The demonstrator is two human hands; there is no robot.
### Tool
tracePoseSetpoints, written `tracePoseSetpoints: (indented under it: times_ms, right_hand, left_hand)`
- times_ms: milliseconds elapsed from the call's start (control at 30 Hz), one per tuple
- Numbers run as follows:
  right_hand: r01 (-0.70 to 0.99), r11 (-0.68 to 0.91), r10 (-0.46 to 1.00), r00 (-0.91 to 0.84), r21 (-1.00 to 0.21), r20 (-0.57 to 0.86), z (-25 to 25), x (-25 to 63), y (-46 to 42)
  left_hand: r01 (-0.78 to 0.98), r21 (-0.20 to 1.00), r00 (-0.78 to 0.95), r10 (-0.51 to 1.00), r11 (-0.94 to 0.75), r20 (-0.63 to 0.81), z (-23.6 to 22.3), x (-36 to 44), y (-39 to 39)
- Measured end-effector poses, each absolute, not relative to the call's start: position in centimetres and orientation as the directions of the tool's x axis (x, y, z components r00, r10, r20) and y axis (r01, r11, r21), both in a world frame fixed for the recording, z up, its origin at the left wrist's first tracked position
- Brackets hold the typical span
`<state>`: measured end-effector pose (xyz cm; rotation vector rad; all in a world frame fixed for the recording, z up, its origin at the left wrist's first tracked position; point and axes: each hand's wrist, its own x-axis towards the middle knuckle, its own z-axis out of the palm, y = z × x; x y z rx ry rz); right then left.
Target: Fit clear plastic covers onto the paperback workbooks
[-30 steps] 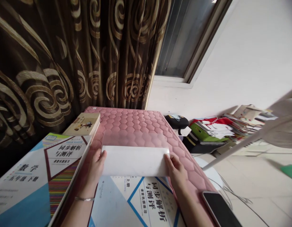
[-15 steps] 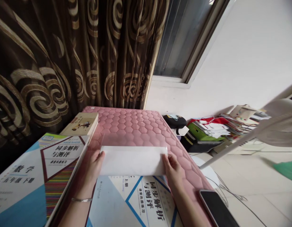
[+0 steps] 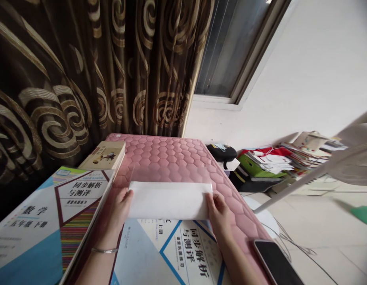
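A white sheet with a clear film edge (image 3: 169, 200) lies across the top of a blue and white workbook (image 3: 168, 253) on a pink quilted surface (image 3: 171, 158). My left hand (image 3: 119, 211) pinches the sheet's left end, thumb on top. At the sheet's right end my right hand (image 3: 219, 213) does the same with its fingers closed on the edge. A thin bracelet sits on my left wrist.
A second workbook (image 3: 49, 217) and a small tan book (image 3: 104, 155) lie at the left by a dark patterned curtain (image 3: 82, 71). A black phone (image 3: 277, 263) rests at the surface's right edge. Books and papers (image 3: 278, 162) pile on the floor; a white fan (image 3: 346, 158) stands right.
The white sheet has slid a little farther from me, baring more of the workbook cover beneath it. Both hands keep their hold on its ends.
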<state>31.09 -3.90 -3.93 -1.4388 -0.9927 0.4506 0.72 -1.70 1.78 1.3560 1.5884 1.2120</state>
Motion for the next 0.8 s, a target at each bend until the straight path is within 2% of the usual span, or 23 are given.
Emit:
tracePoseSetpoints:
  times_ms: [167, 400, 600, 800]
  right_hand:
    - [0.215, 0.140, 0.837, 0.495, -0.966, 0.232, -3.21, 30.86, -4.46]
    - [0.291, 0.110, 0.822, 0.510, -0.950, 0.252, -3.17, 30.81, -4.26]
    - [0.215, 0.127, 0.840, 0.496, -0.968, 0.220, -3.44, 30.82, -4.18]
    - [0.097, 0.141, 0.867, 0.469, -0.985, 0.170, -3.45, 30.79, -4.27]
  left_hand:
    - [0.407, 0.911, -0.265, 0.963, 0.061, 0.053, 2.47, 1.09, -2.17]
    - [0.496, 0.866, -0.309, 0.946, 0.069, 0.102, 2.58, 1.27, -2.42]
    - [0.476, 0.873, -0.332, 0.941, 0.103, 0.069, 2.45, 1.44, -2.24]
    - [0.351, 0.936, -0.284, 0.955, 0.027, 0.079, 2.23, 1.27, -2.20]
